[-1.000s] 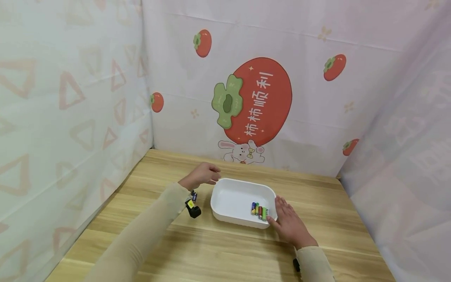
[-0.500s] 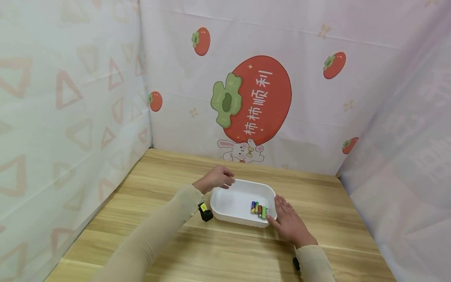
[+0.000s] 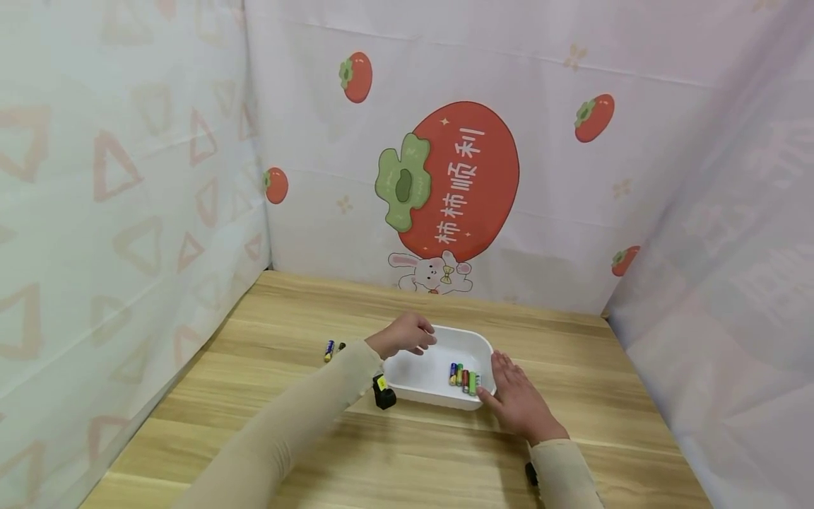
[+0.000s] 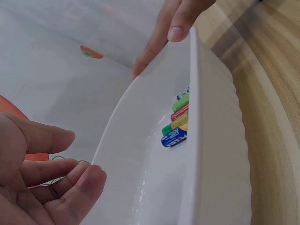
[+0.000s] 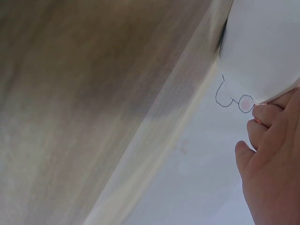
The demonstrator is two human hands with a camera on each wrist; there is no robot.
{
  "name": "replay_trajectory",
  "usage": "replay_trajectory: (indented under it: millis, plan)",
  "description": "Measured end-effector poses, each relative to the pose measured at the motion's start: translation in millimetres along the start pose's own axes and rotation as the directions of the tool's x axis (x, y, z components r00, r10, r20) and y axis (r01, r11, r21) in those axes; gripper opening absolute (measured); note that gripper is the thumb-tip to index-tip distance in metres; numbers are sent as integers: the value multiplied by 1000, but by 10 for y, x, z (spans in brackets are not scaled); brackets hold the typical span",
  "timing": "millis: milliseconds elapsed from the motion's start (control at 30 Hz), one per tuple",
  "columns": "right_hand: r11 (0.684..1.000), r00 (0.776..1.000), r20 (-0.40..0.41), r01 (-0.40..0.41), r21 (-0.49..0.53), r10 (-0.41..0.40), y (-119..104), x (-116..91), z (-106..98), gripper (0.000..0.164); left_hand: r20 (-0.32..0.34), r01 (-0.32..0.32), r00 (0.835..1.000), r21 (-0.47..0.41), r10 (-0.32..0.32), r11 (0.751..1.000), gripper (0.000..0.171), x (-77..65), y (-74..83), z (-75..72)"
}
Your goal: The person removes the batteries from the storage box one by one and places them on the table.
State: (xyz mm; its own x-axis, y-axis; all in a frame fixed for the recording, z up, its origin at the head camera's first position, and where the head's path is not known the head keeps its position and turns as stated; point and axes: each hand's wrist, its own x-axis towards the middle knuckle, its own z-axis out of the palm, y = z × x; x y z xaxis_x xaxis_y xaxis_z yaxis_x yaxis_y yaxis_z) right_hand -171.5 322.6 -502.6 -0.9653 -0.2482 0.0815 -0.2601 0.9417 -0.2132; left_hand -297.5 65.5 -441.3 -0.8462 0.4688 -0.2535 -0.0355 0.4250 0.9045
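My left hand [image 3: 404,335] hangs over the left part of a white plastic tray [image 3: 439,403], palm turned inward. In the left wrist view its thumb and loosely bent fingers stand apart with nothing between them. Several batteries [image 3: 466,382], blue, green, red and other colours, lie side by side in the tray near its right end. My right hand [image 3: 521,403] rests along that right end, fingers straight on the outer wall and thumb at the front rim. Outside the tray, left of it, a blue and yellow battery [image 3: 329,350] and a dark one [image 3: 342,346], partly hidden by my left sleeve, lie on the table.
The wooden table [image 3: 394,459] carries the tray. A printed cloth [image 3: 547,198] with persimmons and a rabbit hangs along the table's back edge. More cloth [image 3: 127,247] walls the left side, and another sheet [image 3: 731,283] the right.
My left hand has moved right, from the tray's left end to above its inside. The right hand stays at the tray's right end. Batteries hidden behind my left arm now show on the table.
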Motion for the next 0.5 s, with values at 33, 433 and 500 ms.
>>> replay_trajectory:
  millis: [33, 433, 500]
  plan:
    - [1000, 1000, 0, -2, -1, 2, -1, 1, 0, 83, 3, 5, 1000, 4, -5, 1000, 24, 5, -7, 21]
    - [1000, 1000, 1, 15, 2, -15, 8, -1, -13, 86, 17, 41, 999, 75, -42, 996, 28, 89, -81, 312]
    - [1000, 1000, 1, 16, 5, -16, 14, 3, -5, 86, 13, 49, 999, 95, -51, 994, 28, 100, -79, 353]
